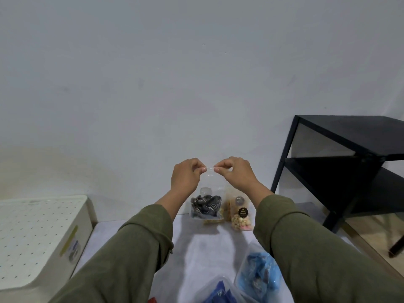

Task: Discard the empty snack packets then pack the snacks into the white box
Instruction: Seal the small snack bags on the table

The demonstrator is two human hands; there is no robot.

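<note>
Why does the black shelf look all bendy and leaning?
Head view: the wide-angle lens stretches the edges, so the black shelf tilts; soft light casts faint arm shadows on the white tabletop; the clear packet between both hands is hard to see.

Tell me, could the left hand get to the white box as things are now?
Probably not at once: the left hand and right hand both pinch the clear packet's top edge. The white box sits unobstructed to the left, lid closed.

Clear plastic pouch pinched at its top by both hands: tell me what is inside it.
The clear plastic pouch holds dark snacks with pale swirl stripes, heaped at the bottom; the upper part looks empty. What lies beneath the heap is covered.
</note>
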